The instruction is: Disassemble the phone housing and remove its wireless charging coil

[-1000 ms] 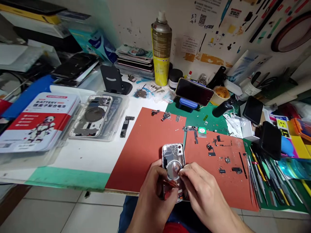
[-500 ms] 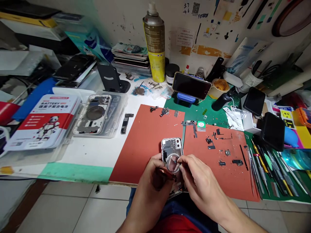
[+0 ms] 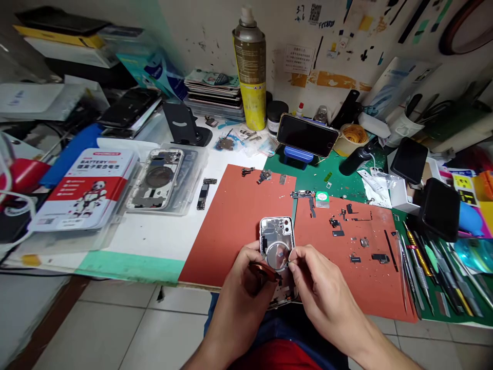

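Note:
At the front edge of the bench I hold an opened phone housing [image 3: 275, 234], its silvery inside facing up and two camera openings at its top right. My left hand [image 3: 242, 303] grips its left side and also has a copper-brown coil-like disc [image 3: 265, 271] in the fingers, partly hidden. A pale ring [image 3: 278, 256] lies in the middle of the housing. My right hand [image 3: 323, 285] is closed in a pinch at the ring's right edge; what sits between its fingertips is too small to make out. My hands cover the housing's lower part.
Small phone parts [image 3: 339, 226] lie scattered on the red mat [image 3: 215, 226]. Tweezers and screwdrivers [image 3: 419, 272] line the right side. At left are a second housing [image 3: 156, 180], a battery box [image 3: 84, 190] and a logic board [image 3: 206, 194]. A spray can [image 3: 250, 77] stands behind.
The whole view has shifted a little, so things appear farther right. My right fingertips have moved slightly down along the ring's edge. The left hand keeps its hold.

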Motion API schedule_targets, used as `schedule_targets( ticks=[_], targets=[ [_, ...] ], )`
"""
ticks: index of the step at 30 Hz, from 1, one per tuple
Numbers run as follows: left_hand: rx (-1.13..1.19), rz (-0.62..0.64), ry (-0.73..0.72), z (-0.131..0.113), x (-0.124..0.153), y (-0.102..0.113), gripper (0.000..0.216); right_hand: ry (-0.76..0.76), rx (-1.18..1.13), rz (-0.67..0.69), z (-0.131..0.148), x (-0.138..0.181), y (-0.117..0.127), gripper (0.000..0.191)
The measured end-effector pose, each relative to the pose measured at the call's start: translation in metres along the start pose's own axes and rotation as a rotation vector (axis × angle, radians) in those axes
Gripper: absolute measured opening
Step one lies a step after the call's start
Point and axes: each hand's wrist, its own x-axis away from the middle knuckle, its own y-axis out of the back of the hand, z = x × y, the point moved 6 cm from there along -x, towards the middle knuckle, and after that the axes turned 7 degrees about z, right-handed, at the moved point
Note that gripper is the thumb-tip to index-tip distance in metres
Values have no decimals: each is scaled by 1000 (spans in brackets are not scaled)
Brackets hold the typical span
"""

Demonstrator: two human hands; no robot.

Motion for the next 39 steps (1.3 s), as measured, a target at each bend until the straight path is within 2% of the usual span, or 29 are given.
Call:
schedule_targets(
  ticks=[11,16,27,39],
  targets=[
    [36,17,-14,-1,-1,-1,20,-56,-118,4,-3,3,-1,19],
    [77,6,42,1,0,-2,23,-124,-190,28,-3,3,-1,20],
    [74,-4,60,-2,0,-2,27,-132,-168,-19,-1,7,-3,19],
    [86,-7,85,-1,1,-3,27,-225,-296,-13,-10,10,-9,22]
  ],
)
